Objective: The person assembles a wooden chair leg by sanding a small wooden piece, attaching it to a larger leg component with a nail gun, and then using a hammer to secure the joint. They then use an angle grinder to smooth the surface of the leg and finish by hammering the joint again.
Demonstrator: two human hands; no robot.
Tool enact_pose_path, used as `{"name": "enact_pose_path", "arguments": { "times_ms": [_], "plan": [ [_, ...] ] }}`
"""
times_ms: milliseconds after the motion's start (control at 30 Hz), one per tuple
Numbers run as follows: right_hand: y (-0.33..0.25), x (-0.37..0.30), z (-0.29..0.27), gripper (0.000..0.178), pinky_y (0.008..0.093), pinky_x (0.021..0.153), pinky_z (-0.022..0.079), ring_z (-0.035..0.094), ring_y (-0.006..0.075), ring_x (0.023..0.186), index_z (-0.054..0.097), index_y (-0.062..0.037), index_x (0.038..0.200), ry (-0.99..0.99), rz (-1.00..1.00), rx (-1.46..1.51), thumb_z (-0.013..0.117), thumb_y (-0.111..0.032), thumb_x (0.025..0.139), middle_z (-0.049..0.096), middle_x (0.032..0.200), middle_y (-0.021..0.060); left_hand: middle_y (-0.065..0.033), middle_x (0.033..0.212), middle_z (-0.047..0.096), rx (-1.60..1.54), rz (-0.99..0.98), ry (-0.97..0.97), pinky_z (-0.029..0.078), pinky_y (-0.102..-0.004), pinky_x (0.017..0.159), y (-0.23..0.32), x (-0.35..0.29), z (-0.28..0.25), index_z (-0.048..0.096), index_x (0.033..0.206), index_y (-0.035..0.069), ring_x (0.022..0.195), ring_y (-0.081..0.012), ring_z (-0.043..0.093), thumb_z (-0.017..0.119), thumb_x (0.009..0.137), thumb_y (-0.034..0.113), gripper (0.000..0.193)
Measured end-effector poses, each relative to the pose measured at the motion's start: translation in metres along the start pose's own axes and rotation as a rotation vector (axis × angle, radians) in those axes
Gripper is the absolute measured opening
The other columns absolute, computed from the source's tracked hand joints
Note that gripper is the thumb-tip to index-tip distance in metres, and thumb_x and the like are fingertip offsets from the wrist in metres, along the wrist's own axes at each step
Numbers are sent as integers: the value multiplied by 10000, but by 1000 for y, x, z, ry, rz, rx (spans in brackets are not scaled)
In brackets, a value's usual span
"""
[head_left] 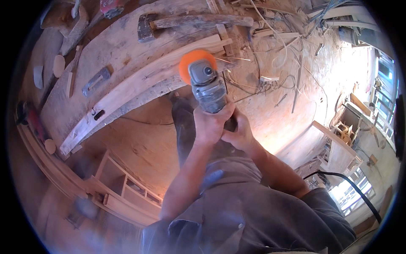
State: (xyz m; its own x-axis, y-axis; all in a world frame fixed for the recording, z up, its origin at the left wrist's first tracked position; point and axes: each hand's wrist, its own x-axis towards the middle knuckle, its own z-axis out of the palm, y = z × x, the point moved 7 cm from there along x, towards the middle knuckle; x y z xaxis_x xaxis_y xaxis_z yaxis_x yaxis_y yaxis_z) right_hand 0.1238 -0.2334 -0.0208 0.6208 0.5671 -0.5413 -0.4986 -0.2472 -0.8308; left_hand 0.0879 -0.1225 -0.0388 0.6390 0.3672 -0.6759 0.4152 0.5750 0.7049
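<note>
An angle grinder (pixel 210 93) with a grey head and an orange disc (pixel 189 67) is held out in front of me. My left hand (pixel 210 125) is closed round its body just behind the head. Further back, my right hand (pixel 240 132) grips the rear of the same tool, most of which the fingers hide. The disc overlaps the upper part of a long pale wooden piece (pixel 127 94), and I cannot tell if they touch. A dark slot (pixel 99 114) is cut near that piece's lower left end.
A hammer-like tool (pixel 203 20) with a wooden handle lies beyond the wooden piece on the workbench (pixel 122 55). To its left rests a slotted metal plate (pixel 97 81). Loose cables (pixel 281 82) and offcuts litter the right. A wooden frame (pixel 127 186) stands lower left.
</note>
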Motion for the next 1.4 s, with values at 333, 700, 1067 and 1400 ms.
{"name": "enact_pose_path", "arguments": {
  "times_ms": [333, 700, 1067, 1400],
  "plan": [
    [8, -2, 1, 1028, 355, 1092, 427, 560, 209, 1294, 322, 46, 1570, 16, 44, -88, 842, -179, 713, 612, 1372, 164, 19, 922, 701, 58, -52, 40, 527, -273, 765, -1, -3, -6, 729, 973, 25, 837, -77, 647, 812, 827, 119, 192],
    [1, 1, 1, 1018, 369, 1072, 457, 611, 279, 1288, 307, -18, 1604, -39, 17, -203, 808, -165, 731, 623, 1381, 227, 18, 960, 673, 31, -65, 18, 512, -283, 789, -2, -3, -4, 732, 1016, 27, 858, -97, 633, 784, 845, 125, 204],
    [14, -1, -3, 1019, 379, 1088, 451, 611, 280, 1304, 327, -32, 1600, 17, 20, -134, 814, -200, 720, 624, 1387, 233, 13, 947, 691, 13, -43, -10, 520, -274, 774, 1, -1, -6, 724, 979, 31, 840, -88, 641, 786, 844, 106, 167],
    [9, 1, 4, 1019, 365, 1121, 411, 561, 234, 1320, 344, 28, 1566, -16, 44, -154, 844, -174, 702, 595, 1411, 165, 19, 926, 691, -20, -2, -11, 520, -274, 759, 6, -5, -7, 727, 980, 30, 822, -86, 641, 780, 842, 84, 158]
  ]
}}
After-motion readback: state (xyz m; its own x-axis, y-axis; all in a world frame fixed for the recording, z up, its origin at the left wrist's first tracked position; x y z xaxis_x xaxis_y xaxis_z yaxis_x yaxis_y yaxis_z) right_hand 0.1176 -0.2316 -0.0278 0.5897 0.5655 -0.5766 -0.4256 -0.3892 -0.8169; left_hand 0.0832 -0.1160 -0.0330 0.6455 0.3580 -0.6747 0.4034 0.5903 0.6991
